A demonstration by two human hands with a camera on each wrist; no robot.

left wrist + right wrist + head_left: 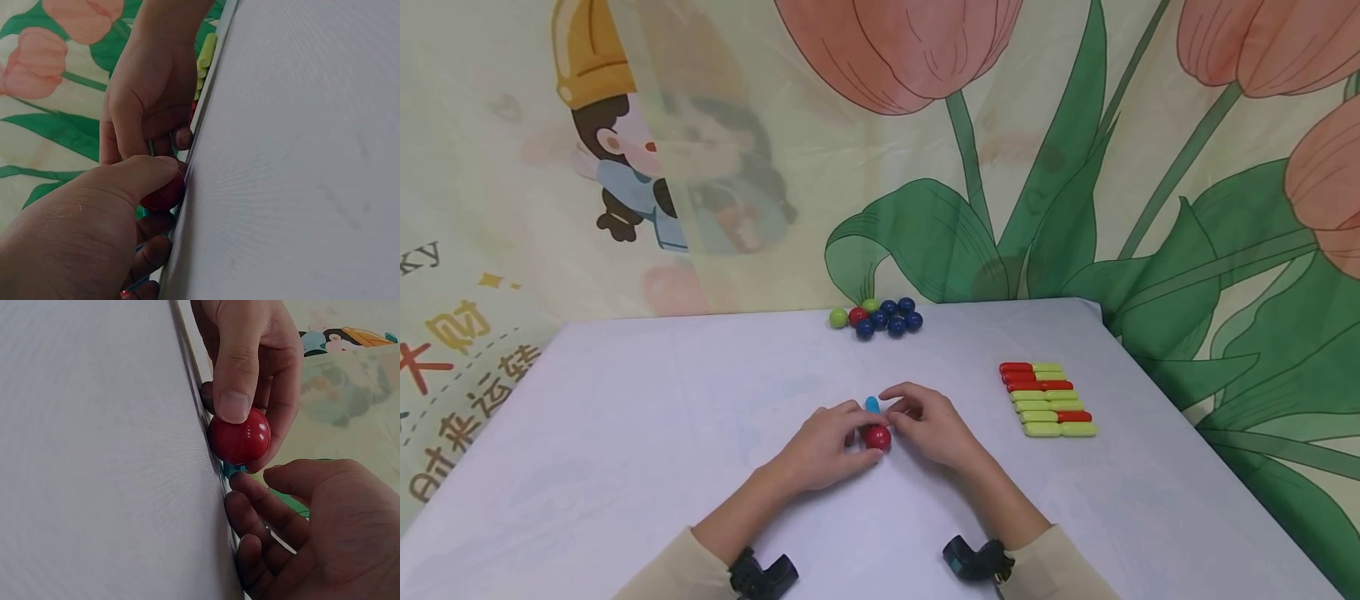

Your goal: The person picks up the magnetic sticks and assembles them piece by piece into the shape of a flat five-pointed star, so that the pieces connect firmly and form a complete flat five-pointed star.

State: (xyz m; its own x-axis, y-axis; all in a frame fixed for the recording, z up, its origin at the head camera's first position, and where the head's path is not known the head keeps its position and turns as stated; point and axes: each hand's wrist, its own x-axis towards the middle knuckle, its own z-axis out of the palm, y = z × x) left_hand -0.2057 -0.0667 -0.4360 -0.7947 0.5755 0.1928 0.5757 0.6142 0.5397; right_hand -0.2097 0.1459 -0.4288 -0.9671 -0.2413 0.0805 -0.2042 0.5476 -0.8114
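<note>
In the head view a glossy red ball (877,438) lies low over the white table, and my left hand (823,446) pinches it between thumb and fingers. The right wrist view shows the left thumb pressed on top of the red ball (240,439). Just behind the ball stands a small bright-blue rounded piece (872,404), partly hidden by fingers. My right hand (931,425) is at the ball's right side, fingers loosely bent. Its index fingertip is right at the blue piece (232,469), the thumb apart from it.
Several red and yellow-green sticks (1051,400) lie in a stacked row on the right. At the back edge sits a cluster of balls: dark blue (897,326), green (838,317) and red (857,316). A printed cloth (925,167) hangs behind the white table (625,433).
</note>
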